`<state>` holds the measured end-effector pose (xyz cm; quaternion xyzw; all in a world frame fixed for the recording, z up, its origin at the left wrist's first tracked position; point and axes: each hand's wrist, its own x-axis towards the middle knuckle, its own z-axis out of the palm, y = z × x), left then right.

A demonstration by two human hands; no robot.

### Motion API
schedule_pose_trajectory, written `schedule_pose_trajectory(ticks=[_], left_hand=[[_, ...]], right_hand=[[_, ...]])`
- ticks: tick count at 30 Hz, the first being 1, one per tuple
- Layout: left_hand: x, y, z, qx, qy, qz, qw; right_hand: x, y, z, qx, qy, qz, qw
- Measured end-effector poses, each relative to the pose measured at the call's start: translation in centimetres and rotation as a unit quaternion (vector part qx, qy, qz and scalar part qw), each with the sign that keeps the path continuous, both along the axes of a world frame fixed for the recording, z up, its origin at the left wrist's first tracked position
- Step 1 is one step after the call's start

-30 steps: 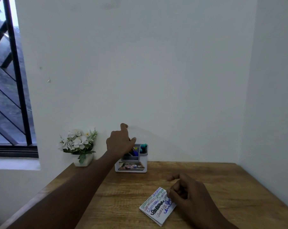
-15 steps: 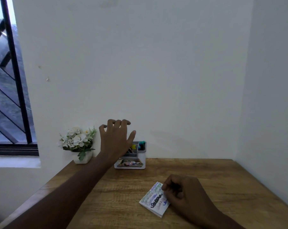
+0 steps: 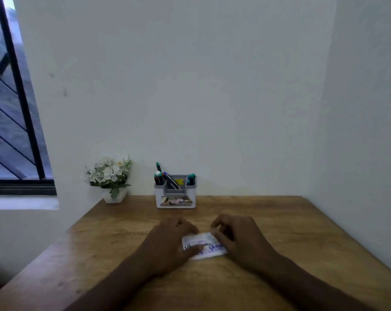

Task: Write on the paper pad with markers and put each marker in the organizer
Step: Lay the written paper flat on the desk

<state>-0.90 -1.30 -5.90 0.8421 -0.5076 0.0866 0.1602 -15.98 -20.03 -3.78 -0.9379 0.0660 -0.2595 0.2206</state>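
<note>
White walls met at a corner behind the wooden table (image 3: pixel 279 232), and both of my hands lay on the paper pad

I saw the paper pad (image 3: pixel 204 245) at lower centre of the frame, its page covered in blurred coloured writing; my left hand (image 3: pixel 169 243) pressed its left side with fingers curled and the thumb across the sheet, and my right hand (image 3: pixel 239 236) covered its right edge, fingers bent, holding no marker as far as I could tell. Above them, against the back wall, stood the organizer (image 3: pixel 175 194) with the markers (image 3: pixel 165 178) upright or leaning in its compartments. A flower pot (image 3: pixel 113 182) sat left of it, near the barred window (image 3: pixel 12 108) at upper left
</note>
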Motion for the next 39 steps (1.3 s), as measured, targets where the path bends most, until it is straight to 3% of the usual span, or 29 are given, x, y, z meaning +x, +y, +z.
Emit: schedule_pose_trajectory(ticks=[4,10,15,19,24,39], left_hand=[[1.1,0.1,-0.4,-0.017,0.0,-0.011,1.0],[0.6,0.3,-0.2,-0.024,0.017,0.002,1.0],[0.4,0.7,0.1,-0.022,0.034,-0.011,0.999],[1.5,1.8,0.5,0.027,0.037,-0.055,0.997],[1.8,2.3,0.7,0.098,0.049,-0.043,0.993],[2.3,2.2,0.2,0.091,0.056,-0.044,0.993]], right_hand=[[0.1,-1.0,0.1,0.006,-0.018,-0.071,0.997],[0.7,0.3,-0.4,-0.045,0.209,-0.108,0.971],[0.5,1.5,-1.7,-0.078,0.277,-0.119,0.95],[0.3,0.9,-1.9,-0.078,0.281,-0.115,0.949],[0.2,0.7,-1.9,-0.085,0.286,-0.117,0.947],[0.7,0.4,-2.4,-0.066,0.271,-0.134,0.951]])
